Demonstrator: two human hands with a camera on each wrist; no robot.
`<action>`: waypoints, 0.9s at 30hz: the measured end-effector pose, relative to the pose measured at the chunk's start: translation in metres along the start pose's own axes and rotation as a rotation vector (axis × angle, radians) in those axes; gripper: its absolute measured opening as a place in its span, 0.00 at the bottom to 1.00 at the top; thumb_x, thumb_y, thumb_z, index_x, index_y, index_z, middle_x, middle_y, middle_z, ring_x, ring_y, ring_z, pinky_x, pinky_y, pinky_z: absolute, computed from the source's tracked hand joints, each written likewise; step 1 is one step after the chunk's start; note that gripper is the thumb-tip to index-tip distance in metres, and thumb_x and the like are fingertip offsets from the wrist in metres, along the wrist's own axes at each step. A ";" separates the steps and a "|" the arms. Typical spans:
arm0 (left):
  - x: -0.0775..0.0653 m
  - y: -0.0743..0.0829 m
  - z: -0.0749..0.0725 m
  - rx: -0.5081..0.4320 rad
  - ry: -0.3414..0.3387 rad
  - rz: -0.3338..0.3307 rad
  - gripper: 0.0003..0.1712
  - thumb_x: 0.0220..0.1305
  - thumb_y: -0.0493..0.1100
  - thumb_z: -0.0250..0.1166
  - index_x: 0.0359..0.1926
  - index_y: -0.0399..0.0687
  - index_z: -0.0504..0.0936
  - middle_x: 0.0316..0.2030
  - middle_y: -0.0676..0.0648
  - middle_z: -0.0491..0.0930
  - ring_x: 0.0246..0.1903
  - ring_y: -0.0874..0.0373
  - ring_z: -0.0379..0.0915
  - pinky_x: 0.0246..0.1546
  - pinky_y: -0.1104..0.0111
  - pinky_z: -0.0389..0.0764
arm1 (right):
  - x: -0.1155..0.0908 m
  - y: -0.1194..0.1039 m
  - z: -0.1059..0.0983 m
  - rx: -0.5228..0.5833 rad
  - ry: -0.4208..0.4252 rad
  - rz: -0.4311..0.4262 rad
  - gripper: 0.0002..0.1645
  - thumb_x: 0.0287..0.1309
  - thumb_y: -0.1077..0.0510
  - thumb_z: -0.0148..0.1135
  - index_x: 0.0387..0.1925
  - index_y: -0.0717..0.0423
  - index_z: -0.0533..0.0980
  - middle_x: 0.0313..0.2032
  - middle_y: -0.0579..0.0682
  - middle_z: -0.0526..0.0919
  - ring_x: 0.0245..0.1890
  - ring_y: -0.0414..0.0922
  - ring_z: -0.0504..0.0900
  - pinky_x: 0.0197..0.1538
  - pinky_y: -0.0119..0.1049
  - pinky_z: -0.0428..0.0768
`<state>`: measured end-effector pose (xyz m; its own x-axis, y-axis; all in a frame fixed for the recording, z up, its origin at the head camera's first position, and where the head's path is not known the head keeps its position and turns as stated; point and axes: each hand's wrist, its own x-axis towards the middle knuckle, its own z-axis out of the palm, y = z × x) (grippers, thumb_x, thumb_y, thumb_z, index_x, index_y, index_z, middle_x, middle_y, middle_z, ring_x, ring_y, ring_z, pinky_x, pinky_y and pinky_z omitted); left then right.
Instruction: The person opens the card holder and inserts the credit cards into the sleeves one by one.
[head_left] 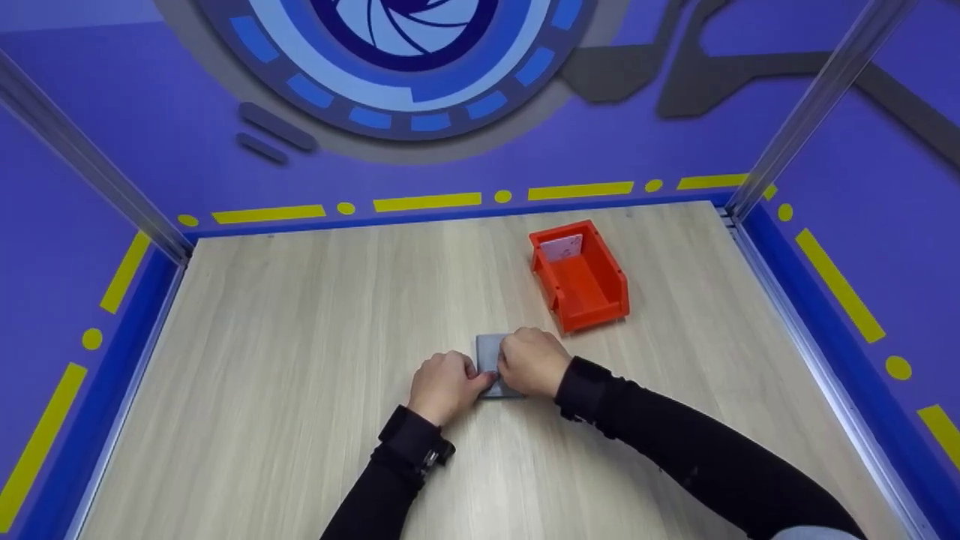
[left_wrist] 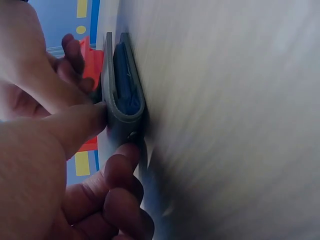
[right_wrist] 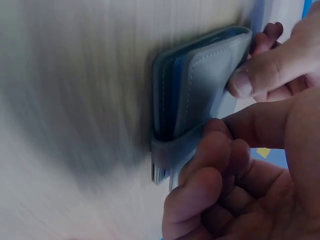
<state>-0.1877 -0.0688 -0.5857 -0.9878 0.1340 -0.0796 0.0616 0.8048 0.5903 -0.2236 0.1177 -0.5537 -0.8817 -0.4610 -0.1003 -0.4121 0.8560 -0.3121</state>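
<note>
A grey folded wallet (head_left: 491, 351) lies on the wooden table between both hands. Its stitched edges and blue inside show in the left wrist view, and a strap (right_wrist: 175, 149) crosses one end in the right wrist view. My left hand (head_left: 442, 386) pinches the folded edge, thumb (right_wrist: 243, 83) on top and fingertips at the fold. From the other side, my right hand (head_left: 534, 362) holds the strap end between thumb and curled fingers. The right hand covers part of the wallet in the head view.
Behind the right hand stands a red open bin (head_left: 581, 285) with a pale label inside its back wall. Blue-purple printed panels (head_left: 420, 176) enclose the table (head_left: 300, 337) at the back and sides, with metal posts at the corners.
</note>
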 end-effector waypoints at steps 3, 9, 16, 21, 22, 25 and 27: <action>-0.001 0.000 0.001 -0.002 0.006 0.007 0.29 0.63 0.56 0.78 0.15 0.58 0.70 0.18 0.59 0.67 0.20 0.60 0.62 0.23 0.66 0.61 | 0.001 -0.001 0.002 -0.033 -0.009 -0.007 0.20 0.67 0.60 0.66 0.18 0.55 0.75 0.24 0.55 0.81 0.24 0.49 0.75 0.33 0.54 0.83; 0.000 0.000 0.001 0.010 0.013 0.013 0.29 0.62 0.57 0.79 0.14 0.58 0.71 0.18 0.59 0.69 0.19 0.60 0.64 0.23 0.65 0.62 | 0.000 -0.002 0.003 -0.087 -0.009 -0.054 0.15 0.67 0.60 0.65 0.24 0.61 0.82 0.25 0.59 0.84 0.24 0.55 0.81 0.31 0.56 0.85; 0.000 0.000 0.002 0.019 0.000 -0.002 0.30 0.62 0.57 0.79 0.14 0.57 0.70 0.17 0.59 0.68 0.19 0.61 0.63 0.22 0.66 0.62 | 0.002 -0.003 0.007 -0.127 -0.005 -0.090 0.13 0.58 0.62 0.69 0.20 0.57 0.78 0.24 0.57 0.83 0.24 0.53 0.81 0.33 0.54 0.87; -0.001 -0.002 0.002 0.023 -0.006 -0.009 0.30 0.63 0.56 0.79 0.14 0.58 0.70 0.17 0.59 0.68 0.19 0.60 0.64 0.23 0.65 0.62 | 0.003 -0.007 0.010 -0.154 -0.019 -0.100 0.11 0.54 0.60 0.72 0.22 0.57 0.79 0.25 0.57 0.84 0.25 0.53 0.81 0.35 0.54 0.87; -0.001 -0.002 0.002 0.022 -0.005 -0.006 0.30 0.63 0.56 0.79 0.14 0.58 0.70 0.17 0.59 0.68 0.19 0.60 0.64 0.23 0.65 0.63 | 0.003 -0.008 0.010 -0.158 -0.021 -0.100 0.10 0.54 0.60 0.72 0.22 0.58 0.80 0.25 0.57 0.84 0.25 0.53 0.81 0.35 0.54 0.87; 0.000 -0.003 0.002 0.022 0.000 -0.004 0.30 0.63 0.56 0.79 0.14 0.58 0.71 0.18 0.59 0.69 0.20 0.60 0.64 0.24 0.65 0.63 | 0.006 -0.007 0.008 -0.160 -0.032 -0.101 0.09 0.54 0.60 0.72 0.24 0.59 0.81 0.26 0.58 0.84 0.26 0.54 0.82 0.35 0.54 0.87; 0.001 -0.002 0.003 0.024 0.015 0.003 0.30 0.63 0.56 0.80 0.15 0.57 0.71 0.18 0.58 0.69 0.20 0.60 0.64 0.23 0.65 0.63 | 0.007 -0.005 0.008 -0.146 -0.034 -0.099 0.09 0.56 0.60 0.71 0.24 0.59 0.81 0.26 0.58 0.84 0.26 0.54 0.82 0.35 0.54 0.87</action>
<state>-0.1882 -0.0691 -0.5893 -0.9896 0.1281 -0.0654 0.0682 0.8180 0.5711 -0.2257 0.1088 -0.5601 -0.8276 -0.5506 -0.1087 -0.5280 0.8295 -0.1818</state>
